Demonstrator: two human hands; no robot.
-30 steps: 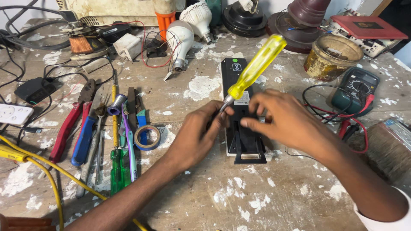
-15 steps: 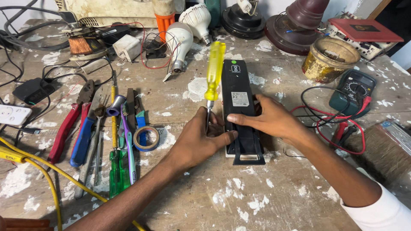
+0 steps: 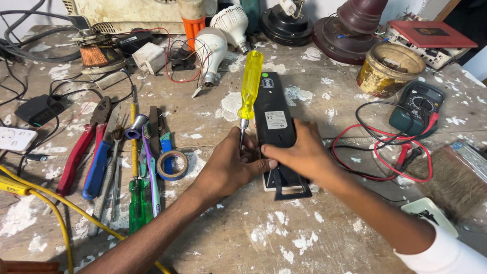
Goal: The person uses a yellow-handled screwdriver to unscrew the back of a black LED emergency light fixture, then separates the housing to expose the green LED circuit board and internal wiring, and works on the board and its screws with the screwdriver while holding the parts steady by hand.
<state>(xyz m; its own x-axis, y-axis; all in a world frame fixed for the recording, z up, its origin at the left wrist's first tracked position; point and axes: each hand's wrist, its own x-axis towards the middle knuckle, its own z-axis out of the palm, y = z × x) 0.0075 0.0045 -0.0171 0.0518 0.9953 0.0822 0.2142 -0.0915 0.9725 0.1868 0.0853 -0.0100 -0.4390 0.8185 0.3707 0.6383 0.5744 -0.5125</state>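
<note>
Hands [image 3: 269,160] pinching translucent yellow-handled screwdriver [image 3: 250,86] against slim black plastic box [image 3: 276,124] on paint-flecked wooden bench [image 3: 264,233]

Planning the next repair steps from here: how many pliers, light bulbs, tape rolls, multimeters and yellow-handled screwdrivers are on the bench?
Pliers: 2, red-handled pliers and blue-handled pliers
Light bulbs: 2
Tape roll: 1
Multimeter: 1
Yellow-handled screwdriver: 1, in the left hand; the right hand holds the black device
Total: 7
</note>
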